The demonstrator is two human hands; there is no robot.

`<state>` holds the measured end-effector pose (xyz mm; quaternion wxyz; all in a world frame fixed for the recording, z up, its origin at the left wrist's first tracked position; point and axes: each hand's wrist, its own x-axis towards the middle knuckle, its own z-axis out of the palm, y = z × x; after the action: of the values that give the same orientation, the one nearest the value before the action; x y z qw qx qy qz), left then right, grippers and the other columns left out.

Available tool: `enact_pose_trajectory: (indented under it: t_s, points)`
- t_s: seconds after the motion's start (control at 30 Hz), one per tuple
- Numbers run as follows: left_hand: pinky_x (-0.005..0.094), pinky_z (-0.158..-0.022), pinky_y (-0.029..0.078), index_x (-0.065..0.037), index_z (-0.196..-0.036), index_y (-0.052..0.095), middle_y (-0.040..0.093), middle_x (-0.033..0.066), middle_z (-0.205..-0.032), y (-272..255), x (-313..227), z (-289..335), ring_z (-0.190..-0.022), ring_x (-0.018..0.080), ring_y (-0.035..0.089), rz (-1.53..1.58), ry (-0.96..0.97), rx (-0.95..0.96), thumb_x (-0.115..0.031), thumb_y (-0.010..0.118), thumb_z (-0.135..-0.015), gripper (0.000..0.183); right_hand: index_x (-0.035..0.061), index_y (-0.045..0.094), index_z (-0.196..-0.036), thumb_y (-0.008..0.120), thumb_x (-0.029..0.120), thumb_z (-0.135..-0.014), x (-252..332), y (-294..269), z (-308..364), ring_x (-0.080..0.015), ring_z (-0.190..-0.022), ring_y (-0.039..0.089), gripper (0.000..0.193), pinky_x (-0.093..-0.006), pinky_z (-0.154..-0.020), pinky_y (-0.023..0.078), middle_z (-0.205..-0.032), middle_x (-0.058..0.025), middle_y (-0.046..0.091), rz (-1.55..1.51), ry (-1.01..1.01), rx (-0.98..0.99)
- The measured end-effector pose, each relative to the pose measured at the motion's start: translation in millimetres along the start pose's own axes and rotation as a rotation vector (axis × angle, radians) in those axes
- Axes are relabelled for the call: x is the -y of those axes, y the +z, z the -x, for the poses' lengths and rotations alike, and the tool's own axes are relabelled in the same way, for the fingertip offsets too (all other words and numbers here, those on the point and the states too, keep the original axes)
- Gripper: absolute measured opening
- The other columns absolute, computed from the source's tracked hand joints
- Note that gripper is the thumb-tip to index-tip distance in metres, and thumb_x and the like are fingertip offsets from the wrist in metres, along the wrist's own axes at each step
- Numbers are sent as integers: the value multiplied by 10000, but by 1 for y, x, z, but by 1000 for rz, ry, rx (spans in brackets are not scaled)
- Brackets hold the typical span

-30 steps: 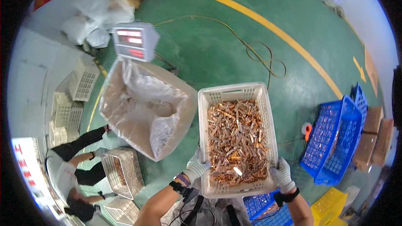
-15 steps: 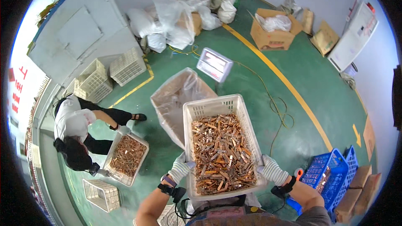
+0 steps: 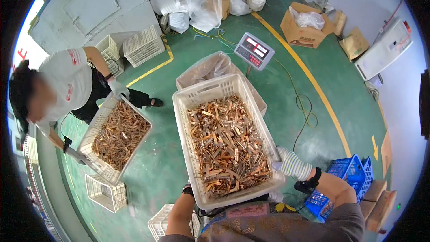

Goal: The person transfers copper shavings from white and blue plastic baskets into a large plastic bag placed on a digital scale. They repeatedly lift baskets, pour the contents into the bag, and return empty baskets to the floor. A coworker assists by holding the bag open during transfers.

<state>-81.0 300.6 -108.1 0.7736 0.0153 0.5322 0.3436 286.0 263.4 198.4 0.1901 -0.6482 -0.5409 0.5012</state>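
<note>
A white plastic crate (image 3: 181, 130) full of copper-coloured metal strips and scraps (image 3: 229, 145) is in front of me, held up off the floor. My right hand (image 3: 291, 163), in a striped glove, grips its right wall near the close corner, thumb over the rim. At the near left corner, my left hand (image 3: 188, 185) is almost wholly hidden by the crate; its wrist and forearm reach up to it, and its fingers do not show. Behind the crate's far end stands a bag-lined carton (image 3: 212, 65), partly covered by it.
A co-worker (image 3: 71, 85) at left holds a similar filled crate (image 3: 94, 130). A scale display (image 3: 254, 51) stands beyond my crate. White crates (image 3: 107, 192) lie at lower left, blue baskets (image 3: 345, 170) at right. A yellow cable (image 3: 298, 98) crosses the green floor; plastic bags (image 3: 201, 4) line the back.
My crate has risen closer and shifted left, overlapping more of the lined carton. My left hand has gone behind the crate's side. The co-worker has straightened up, lifting their crate.
</note>
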Motion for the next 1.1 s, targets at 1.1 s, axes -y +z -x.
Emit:
enact_pose_trajectory:
  t_s: [1.1]
  points:
    - [324, -938, 495, -10, -1341, 490, 595, 116, -1229, 47, -169, 48, -1075, 213, 596, -447, 177, -1, -114, 527, -921, 434, 61, 653, -1109, 649, 160, -872, -221, 16, -237, -107, -775, 631, 257, -256, -673, 531, -934, -20, 679, -964, 400, 485]
